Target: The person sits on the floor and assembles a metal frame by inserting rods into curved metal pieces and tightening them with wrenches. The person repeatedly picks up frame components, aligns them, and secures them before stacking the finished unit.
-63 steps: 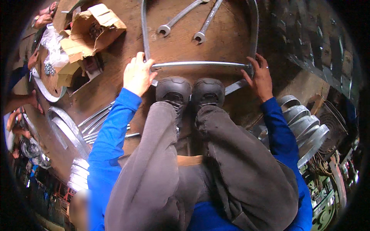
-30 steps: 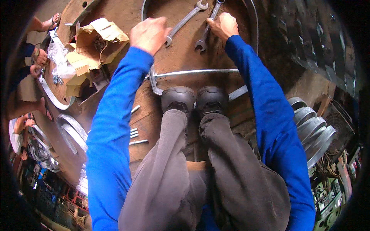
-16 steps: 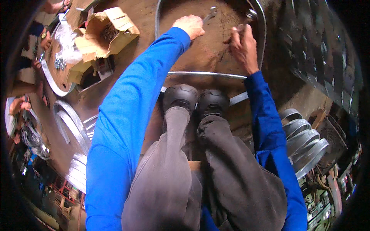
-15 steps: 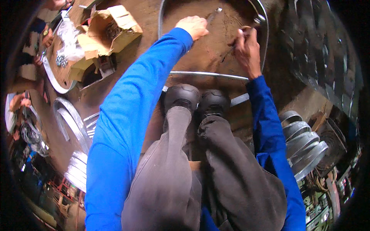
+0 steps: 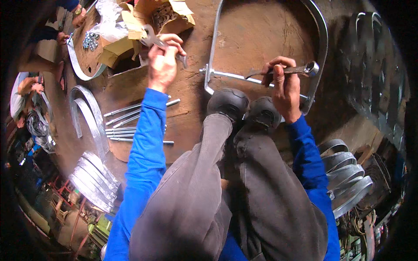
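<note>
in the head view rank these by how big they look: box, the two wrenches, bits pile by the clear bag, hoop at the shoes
1. hoop
2. box
3. left wrench and right wrench: partly covered, too alike to rank
4. bits pile

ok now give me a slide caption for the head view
Left hand and right hand each hold a wrench, near a bent metal strap spanned by a metal rod.

Two grey wrenches [image 5: 299, 70] in hands [image 5: 162, 65]; U-shaped metal band [image 5: 323, 43], silver rod [image 5: 235, 77] across.
</note>
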A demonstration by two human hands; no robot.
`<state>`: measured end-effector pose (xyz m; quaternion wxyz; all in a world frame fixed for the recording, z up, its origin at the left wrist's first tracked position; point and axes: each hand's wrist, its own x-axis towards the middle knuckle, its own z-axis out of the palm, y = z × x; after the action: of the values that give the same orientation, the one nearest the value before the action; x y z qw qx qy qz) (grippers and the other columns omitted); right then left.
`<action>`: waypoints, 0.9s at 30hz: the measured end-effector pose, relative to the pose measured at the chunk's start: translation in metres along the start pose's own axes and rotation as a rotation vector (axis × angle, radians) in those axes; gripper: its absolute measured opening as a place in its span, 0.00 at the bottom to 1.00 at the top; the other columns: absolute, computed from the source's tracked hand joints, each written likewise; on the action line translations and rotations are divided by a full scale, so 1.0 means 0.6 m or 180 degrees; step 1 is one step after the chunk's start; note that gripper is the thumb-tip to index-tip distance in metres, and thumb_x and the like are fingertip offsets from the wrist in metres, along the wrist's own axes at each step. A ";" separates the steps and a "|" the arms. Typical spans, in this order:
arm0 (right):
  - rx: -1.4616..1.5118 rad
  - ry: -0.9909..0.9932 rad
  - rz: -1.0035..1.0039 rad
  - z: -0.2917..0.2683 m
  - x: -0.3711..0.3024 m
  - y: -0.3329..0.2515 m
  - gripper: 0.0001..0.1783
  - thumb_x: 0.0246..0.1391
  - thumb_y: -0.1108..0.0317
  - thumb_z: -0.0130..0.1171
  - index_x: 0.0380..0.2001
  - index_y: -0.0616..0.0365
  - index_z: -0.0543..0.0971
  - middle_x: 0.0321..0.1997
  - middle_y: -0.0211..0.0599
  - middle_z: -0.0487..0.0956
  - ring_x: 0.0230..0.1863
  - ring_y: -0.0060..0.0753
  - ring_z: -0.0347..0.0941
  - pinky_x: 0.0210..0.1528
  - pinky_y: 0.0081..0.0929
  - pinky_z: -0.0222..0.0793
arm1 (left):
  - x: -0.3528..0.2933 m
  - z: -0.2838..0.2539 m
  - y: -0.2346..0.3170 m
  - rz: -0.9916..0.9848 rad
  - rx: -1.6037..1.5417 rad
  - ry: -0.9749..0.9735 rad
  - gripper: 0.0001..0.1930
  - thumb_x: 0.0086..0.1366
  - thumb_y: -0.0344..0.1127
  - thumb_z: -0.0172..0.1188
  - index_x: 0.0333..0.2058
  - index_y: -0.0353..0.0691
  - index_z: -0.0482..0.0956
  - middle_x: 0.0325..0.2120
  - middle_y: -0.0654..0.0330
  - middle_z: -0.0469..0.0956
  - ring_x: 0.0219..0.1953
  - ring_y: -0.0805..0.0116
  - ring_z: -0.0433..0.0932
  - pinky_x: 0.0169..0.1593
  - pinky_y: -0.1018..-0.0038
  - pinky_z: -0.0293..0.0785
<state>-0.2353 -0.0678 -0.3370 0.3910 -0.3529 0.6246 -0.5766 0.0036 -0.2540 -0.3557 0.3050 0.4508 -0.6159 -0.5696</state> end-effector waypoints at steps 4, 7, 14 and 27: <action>-0.0183 -0.0140 0.0144 0.033 -0.004 0.017 0.15 0.67 0.58 0.48 0.42 0.62 0.68 0.27 0.34 0.76 0.24 0.20 0.71 0.27 0.21 0.68 | -0.014 0.020 -0.026 -0.0499 -0.0706 -0.0188 0.08 0.59 0.26 0.47 0.37 0.42 0.71 0.24 0.64 0.74 0.28 0.76 0.76 0.26 0.82 0.63; -0.0272 -0.0416 0.0238 0.051 -0.006 0.010 0.14 0.68 0.60 0.45 0.44 0.62 0.65 0.32 0.39 0.76 0.27 0.24 0.71 0.32 0.22 0.69 | -0.014 0.021 -0.030 -0.0591 -0.0909 -0.0259 0.06 0.60 0.25 0.46 0.35 0.39 0.70 0.23 0.62 0.72 0.25 0.75 0.73 0.31 0.78 0.70; -0.0083 -0.0566 -0.0119 0.076 -0.020 0.039 0.12 0.68 0.62 0.46 0.44 0.60 0.68 0.34 0.36 0.77 0.29 0.23 0.72 0.33 0.24 0.71 | -0.019 0.040 -0.054 -0.0504 -0.0646 -0.0374 0.05 0.61 0.26 0.45 0.35 0.41 0.69 0.24 0.65 0.71 0.27 0.76 0.73 0.29 0.79 0.65; -0.0557 -0.1383 -0.0561 0.110 -0.012 0.052 0.08 0.58 0.72 0.56 0.41 0.57 0.72 0.37 0.43 0.76 0.39 0.46 0.75 0.43 0.34 0.71 | -0.008 0.091 -0.045 0.0035 0.0790 -0.0644 0.05 0.63 0.28 0.43 0.32 0.38 0.69 0.22 0.63 0.69 0.24 0.73 0.71 0.31 0.74 0.70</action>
<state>-0.1729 -0.0880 -0.3696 0.4323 -0.5542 0.5402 -0.4628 -0.0373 -0.2252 -0.3905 0.1864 0.4220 -0.7116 -0.5299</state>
